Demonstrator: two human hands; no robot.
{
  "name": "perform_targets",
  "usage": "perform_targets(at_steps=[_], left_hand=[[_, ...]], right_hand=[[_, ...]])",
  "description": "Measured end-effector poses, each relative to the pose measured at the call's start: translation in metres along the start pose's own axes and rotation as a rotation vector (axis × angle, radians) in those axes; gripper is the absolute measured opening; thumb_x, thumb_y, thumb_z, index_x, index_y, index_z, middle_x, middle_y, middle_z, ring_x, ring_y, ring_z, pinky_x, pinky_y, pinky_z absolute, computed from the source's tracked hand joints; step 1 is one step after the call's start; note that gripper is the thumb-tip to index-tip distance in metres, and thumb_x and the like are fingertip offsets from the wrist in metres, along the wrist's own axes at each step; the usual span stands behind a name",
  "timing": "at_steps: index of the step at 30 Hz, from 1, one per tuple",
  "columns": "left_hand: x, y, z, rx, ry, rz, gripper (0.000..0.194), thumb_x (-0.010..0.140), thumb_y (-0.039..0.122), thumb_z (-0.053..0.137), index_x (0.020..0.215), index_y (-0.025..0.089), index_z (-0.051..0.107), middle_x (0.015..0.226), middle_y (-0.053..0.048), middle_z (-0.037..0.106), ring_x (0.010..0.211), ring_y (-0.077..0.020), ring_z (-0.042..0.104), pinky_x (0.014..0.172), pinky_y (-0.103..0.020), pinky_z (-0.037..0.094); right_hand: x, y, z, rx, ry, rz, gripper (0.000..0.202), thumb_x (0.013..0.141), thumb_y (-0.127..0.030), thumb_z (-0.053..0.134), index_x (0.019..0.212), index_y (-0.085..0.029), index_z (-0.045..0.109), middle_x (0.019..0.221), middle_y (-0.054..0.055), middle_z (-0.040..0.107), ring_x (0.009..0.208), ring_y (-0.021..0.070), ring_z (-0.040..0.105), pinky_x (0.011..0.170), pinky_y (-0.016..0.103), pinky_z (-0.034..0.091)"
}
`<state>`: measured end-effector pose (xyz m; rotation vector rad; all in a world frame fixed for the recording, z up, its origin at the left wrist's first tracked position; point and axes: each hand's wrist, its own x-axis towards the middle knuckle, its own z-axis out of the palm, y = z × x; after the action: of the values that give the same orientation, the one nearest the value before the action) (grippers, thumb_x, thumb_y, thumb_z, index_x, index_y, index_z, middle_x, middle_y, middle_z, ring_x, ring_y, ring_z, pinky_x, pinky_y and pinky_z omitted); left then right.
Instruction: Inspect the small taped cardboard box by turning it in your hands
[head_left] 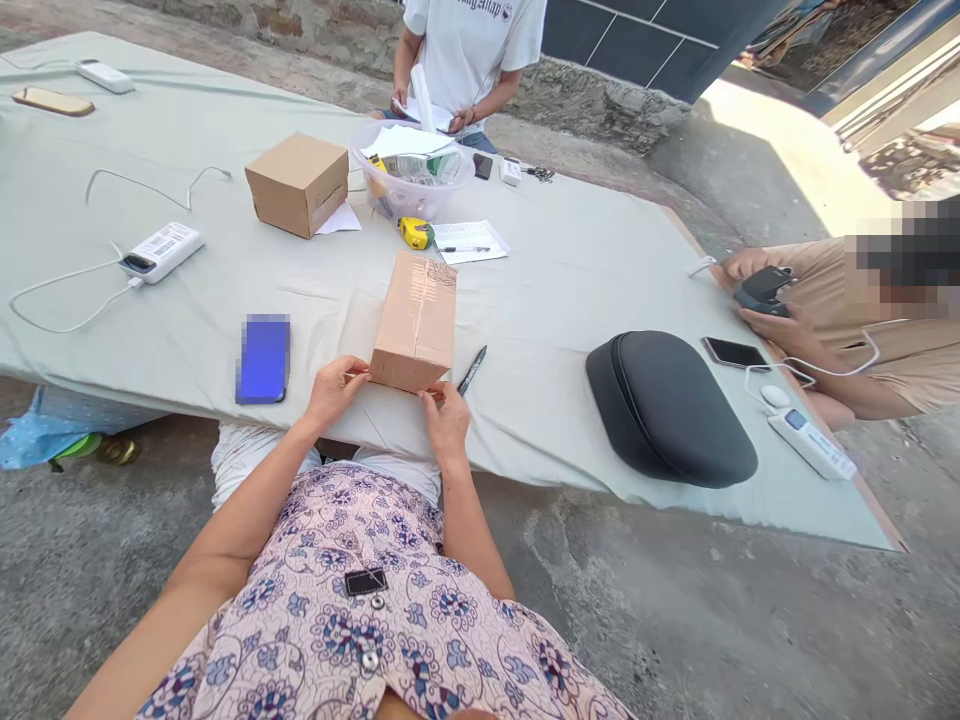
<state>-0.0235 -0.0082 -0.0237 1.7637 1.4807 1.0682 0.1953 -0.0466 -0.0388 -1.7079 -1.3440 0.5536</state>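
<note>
A closed brown cardboard box (pixel 417 315) rests on the cloth-covered table near its front edge, a taped seam along its top. My left hand (pixel 339 392) is at the box's near left bottom corner, thumb and fingertips pinched together. At the near right bottom corner is my right hand (pixel 445 418), its fingers also closed in a pinch. What the fingertips hold, if anything, is too small to make out. A black pen (pixel 472 370) lies just right of the box, and a phone with a blurred blue screen (pixel 262 358) lies to the left.
Behind stand another cardboard box (pixel 298 184) and a plastic basin (pixel 409 195) of items, near a yellow tape measure (pixel 416 233) and paper (pixel 471 241). A black case (pixel 670 408) sits right. Power banks with cables lie at both sides. Two people sit at the far and right edges.
</note>
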Motion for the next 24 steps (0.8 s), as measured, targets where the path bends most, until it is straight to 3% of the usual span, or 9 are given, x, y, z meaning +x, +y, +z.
perform_targets(at_steps=[3,6,14,21,24], left_hand=[[0.000,-0.002,0.005,0.088,-0.010,-0.022,0.008,0.086,0.025,0.063,0.088,0.021,0.069,0.090,-0.004,0.077,0.075,-0.0172,0.070,0.074,-0.030,0.056],[0.000,-0.003,0.010,0.169,-0.006,-0.049,0.005,0.086,0.020,0.062,0.086,0.022,0.067,0.088,-0.003,0.075,0.073,-0.0179,0.067,0.073,-0.030,0.051],[-0.002,0.002,0.015,0.329,-0.033,-0.079,0.012,0.091,0.018,0.059,0.091,0.021,0.070,0.102,-0.008,0.074,0.081,-0.0208,0.067,0.068,-0.030,0.045],[-0.002,0.011,0.010,0.400,-0.154,-0.090,0.023,0.095,0.023,0.054,0.097,0.021,0.077,0.106,-0.009,0.075,0.093,-0.0241,0.071,0.072,-0.030,0.050],[-0.004,0.020,0.009,0.414,-0.243,-0.091,0.029,0.098,0.025,0.049,0.103,0.021,0.078,0.110,-0.011,0.075,0.097,-0.0259,0.072,0.075,-0.032,0.052]], right_hand=[[0.002,0.003,0.006,-0.115,-0.007,0.002,0.016,0.084,-0.039,0.056,0.080,-0.024,0.059,0.077,0.004,0.069,0.076,0.0226,0.061,0.074,0.034,0.045],[0.002,0.005,0.011,-0.161,0.003,-0.012,0.014,0.085,-0.037,0.054,0.080,-0.024,0.057,0.080,0.005,0.068,0.077,0.0226,0.059,0.071,0.033,0.042],[-0.001,0.001,0.010,-0.156,-0.022,0.002,0.011,0.086,-0.035,0.054,0.082,-0.024,0.055,0.083,0.004,0.065,0.077,0.0215,0.060,0.072,0.033,0.043],[-0.008,-0.019,-0.005,0.077,0.134,-0.218,0.015,0.091,-0.037,0.056,0.085,-0.024,0.057,0.102,0.009,0.069,0.101,0.0230,0.062,0.074,0.034,0.051],[-0.010,-0.031,-0.012,0.075,0.198,-0.314,0.016,0.093,-0.037,0.059,0.084,-0.024,0.059,0.098,0.008,0.067,0.100,0.0217,0.062,0.074,0.033,0.051]])
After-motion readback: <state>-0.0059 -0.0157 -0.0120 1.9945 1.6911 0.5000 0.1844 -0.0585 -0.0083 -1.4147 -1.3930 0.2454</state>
